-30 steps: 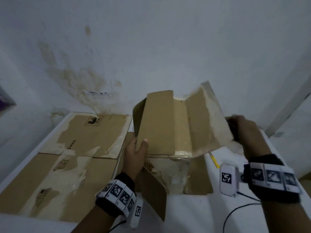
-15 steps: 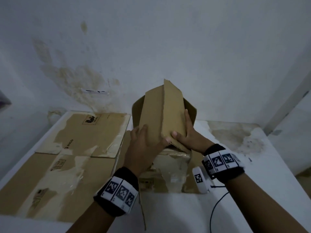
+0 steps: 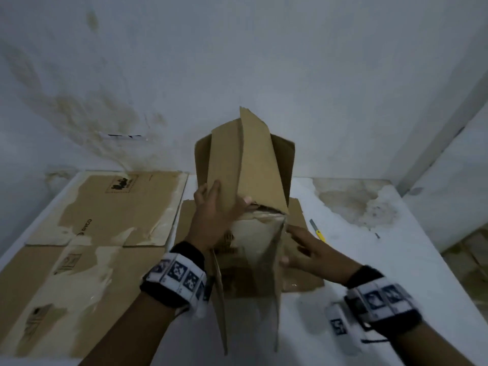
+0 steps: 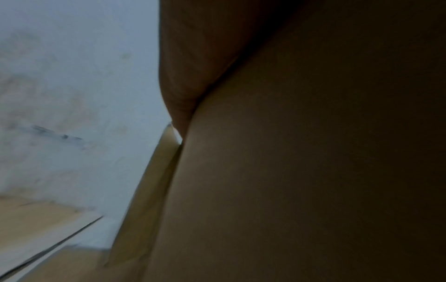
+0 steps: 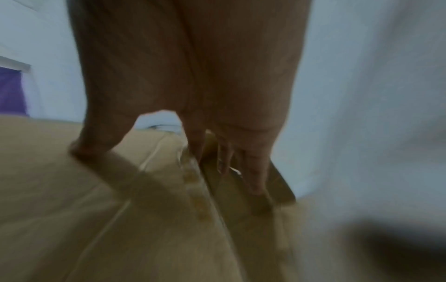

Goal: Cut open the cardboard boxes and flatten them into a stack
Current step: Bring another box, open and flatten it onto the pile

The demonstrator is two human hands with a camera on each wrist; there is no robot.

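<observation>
A brown cardboard box (image 3: 253, 167), cut open and folded narrow, stands on end at the middle of the white table (image 3: 396, 260). My left hand (image 3: 216, 207) lies flat against its upper left panel, fingers straight and pointing up. The left wrist view shows only that palm (image 4: 205, 47) against cardboard (image 4: 289, 171). My right hand (image 3: 303, 249) is lower, at the box's right edge, fingers spread and straight. In the blurred right wrist view the right hand's fingers (image 5: 253, 171) run along the cardboard edge (image 5: 72, 190). Flattened boxes (image 3: 100, 220) lie on the table's left half.
A yellow utility knife (image 3: 318, 231) lies on the table just right of the box. Another flat cardboard sheet (image 3: 298, 215) lies under the box. A stained white wall (image 3: 237, 62) stands close behind. The table's right edge drops to a tiled floor (image 3: 470, 260).
The wide right panel has been folded over onto the box. My right hand has left the upper flap and dropped to the lower right edge. My left hand stays on the upper panel.
</observation>
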